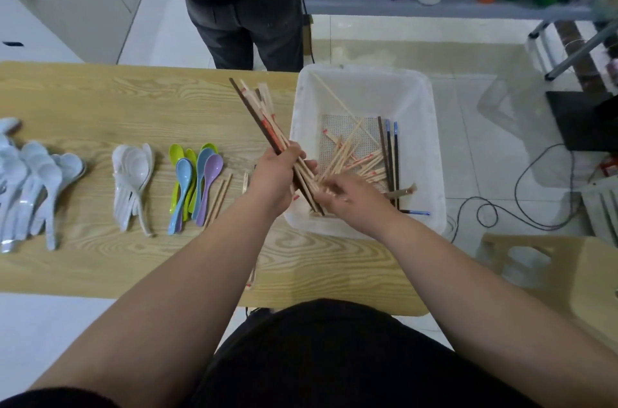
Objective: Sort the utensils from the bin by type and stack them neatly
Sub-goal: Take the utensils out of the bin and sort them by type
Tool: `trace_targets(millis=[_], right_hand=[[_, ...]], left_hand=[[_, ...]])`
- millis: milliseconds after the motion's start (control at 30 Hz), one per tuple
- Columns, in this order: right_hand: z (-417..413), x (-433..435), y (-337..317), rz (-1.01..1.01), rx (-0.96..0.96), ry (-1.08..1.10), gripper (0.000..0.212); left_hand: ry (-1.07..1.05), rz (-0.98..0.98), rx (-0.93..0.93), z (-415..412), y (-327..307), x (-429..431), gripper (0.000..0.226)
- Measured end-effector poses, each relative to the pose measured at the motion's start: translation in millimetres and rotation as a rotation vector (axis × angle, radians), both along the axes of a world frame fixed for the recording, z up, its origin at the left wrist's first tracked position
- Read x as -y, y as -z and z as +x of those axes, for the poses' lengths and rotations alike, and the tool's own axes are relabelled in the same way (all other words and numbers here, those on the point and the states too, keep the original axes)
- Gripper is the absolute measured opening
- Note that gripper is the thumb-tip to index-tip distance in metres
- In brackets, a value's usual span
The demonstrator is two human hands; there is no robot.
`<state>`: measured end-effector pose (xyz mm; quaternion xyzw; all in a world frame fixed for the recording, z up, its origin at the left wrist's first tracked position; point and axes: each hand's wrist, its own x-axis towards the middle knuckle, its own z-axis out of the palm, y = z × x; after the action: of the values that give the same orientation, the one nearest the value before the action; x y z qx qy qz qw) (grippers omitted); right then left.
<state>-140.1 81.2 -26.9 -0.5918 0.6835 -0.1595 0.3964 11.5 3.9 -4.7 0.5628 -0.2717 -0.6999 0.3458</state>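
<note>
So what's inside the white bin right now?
In the white bin, loose wooden chopsticks lie scattered on a perforated mat, dark chopsticks along the right side. The right hand and the chopstick bundle gripped by the left hand hide the near-left corner.

Far strip of surface [100, 96] bare from left end to bin [431, 126]: open passage. Near strip in front of spoon rows also bare. Middle band blocked by pale blue spoons [30, 183], white spoons [132, 180], coloured spoons [197, 183], loose chopsticks [219, 198], side by side. Bin walls bar sideways entry; way in from above only. Chopstick bundle [264, 116] in left hand [274, 180] slants across bin's left wall. Standing person [240, 6] close behind far edge.
</note>
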Motion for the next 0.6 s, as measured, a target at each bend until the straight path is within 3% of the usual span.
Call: trace_targets(millis=[133,300,367,600], right_hand=[[17,-9,7,0.031,-0.032,-0.057,0.040],[75,-5,-20,-0.118,0.272,0.139,0.015],[102,3,-24,-0.081,0.333,0.163,0.015],[173,2,20,0.232,0.219,0.031,0.037]], left_hand=[[-0.026,-0.030,-0.024,33,0,2,0.011],[0.163,-0.143,0.325,84,12,-2,0.013],[0.242,-0.165,0.515,107,23,-8,0.012],[0.615,-0.035,1.000,163,68,-24,0.023]])
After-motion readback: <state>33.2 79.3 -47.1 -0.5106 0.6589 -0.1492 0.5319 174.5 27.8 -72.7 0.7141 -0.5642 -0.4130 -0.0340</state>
